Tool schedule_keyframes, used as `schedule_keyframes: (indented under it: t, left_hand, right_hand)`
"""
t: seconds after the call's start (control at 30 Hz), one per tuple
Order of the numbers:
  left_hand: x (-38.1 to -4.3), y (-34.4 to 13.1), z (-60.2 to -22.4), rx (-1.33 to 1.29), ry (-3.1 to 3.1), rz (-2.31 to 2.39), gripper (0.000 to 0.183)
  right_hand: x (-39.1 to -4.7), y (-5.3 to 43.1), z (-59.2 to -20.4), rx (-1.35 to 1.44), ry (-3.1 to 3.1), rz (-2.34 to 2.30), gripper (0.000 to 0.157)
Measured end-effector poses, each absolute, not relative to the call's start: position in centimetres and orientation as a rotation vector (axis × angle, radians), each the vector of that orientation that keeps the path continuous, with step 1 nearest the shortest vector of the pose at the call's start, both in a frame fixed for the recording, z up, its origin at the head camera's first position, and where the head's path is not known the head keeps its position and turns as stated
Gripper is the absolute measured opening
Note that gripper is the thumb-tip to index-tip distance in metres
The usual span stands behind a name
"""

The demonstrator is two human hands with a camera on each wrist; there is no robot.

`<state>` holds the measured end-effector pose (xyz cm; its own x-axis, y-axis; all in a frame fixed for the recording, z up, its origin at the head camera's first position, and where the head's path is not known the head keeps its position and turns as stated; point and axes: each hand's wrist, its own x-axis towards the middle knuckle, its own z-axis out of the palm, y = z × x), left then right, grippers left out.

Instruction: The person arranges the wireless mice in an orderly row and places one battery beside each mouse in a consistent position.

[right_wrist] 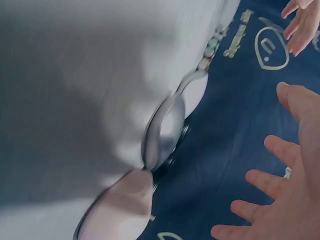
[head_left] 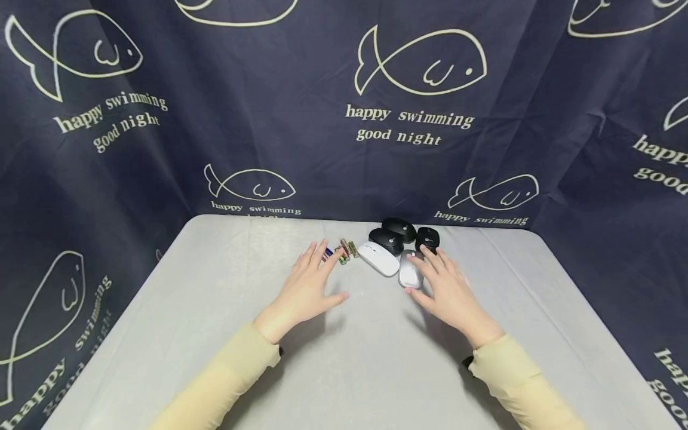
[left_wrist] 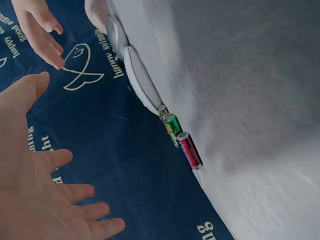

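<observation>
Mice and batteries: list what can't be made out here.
Head view: the left hand partly covers the batteries; count unclear.
Head view: the right hand hides part of the silver mouse.
Right wrist view: the bottom edge cuts off the pale pink mouse.
Left wrist view: lettering on the red battery, too small.

Forearms (head_left: 223,379) stretched forward; left hand (head_left: 302,288), right hand (head_left: 449,291) apart, fingers (left_wrist: 75,192) spread (thumbs (head_left: 335,300) inward).

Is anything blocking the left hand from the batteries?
Nothing visible is in the way: in the left wrist view, only a gap shows between the left hand and the batteries. The white mouse sits to the right of the batteries in the head view, not between them and the hand.
</observation>
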<state>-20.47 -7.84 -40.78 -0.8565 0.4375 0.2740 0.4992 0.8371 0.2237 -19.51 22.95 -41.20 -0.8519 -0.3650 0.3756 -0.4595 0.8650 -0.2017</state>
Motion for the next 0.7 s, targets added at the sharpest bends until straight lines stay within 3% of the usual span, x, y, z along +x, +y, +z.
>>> schedule_keyframes:
  t: [0.7]
  left_hand:
    - [-26.4,-0.1,-42.2,-0.821,-2.885,-0.283,0.086]
  right_hand:
    - [-23.5,27.7,-43.1,0.713,-2.733,0.287,0.062]
